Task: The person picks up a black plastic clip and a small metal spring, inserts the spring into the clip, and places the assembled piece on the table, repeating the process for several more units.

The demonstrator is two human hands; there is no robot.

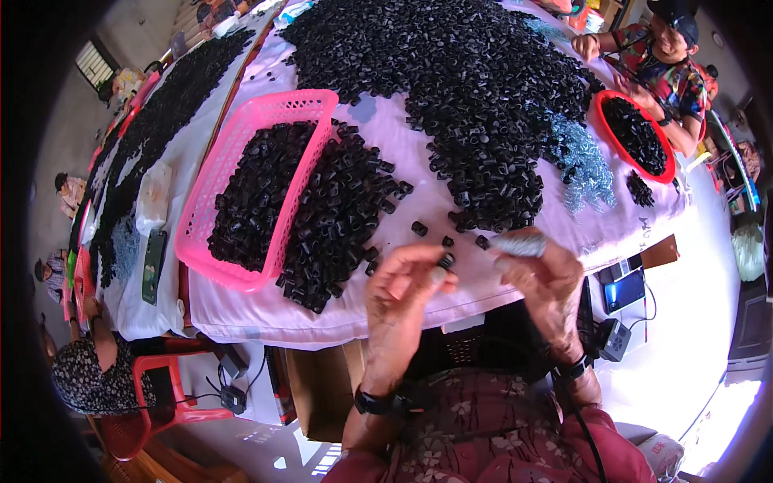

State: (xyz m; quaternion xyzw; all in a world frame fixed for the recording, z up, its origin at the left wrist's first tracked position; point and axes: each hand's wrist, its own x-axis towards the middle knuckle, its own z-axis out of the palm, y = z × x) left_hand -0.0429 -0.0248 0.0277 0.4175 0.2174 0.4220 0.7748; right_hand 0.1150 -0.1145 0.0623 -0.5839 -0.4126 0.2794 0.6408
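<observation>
Near the front edge of the table, my left hand (pixel 400 291) pinches a small black plastic part (pixel 446 260) between thumb and fingertips. To its right is my right hand (pixel 547 278), with a grey wrapping (pixel 520 244) around one finger. Its thumb and fingers are bent close together, and whatever they pinch is too small to make out. A few loose black parts (pixel 419 229) lie on the cloth just beyond my hands. Left of them, a heap of black parts (pixel 338 217) rests against a pink plastic basket (pixel 211 211), which holds more of them.
A large pile of black parts (pixel 475 88) covers the far table, with bluish clear pieces (pixel 581 161) beside it. At the right, a person (pixel 672 72) works by a red bowl (pixel 667 171). Another table with black parts (pixel 161 105) and a phone (pixel 153 266) stands left.
</observation>
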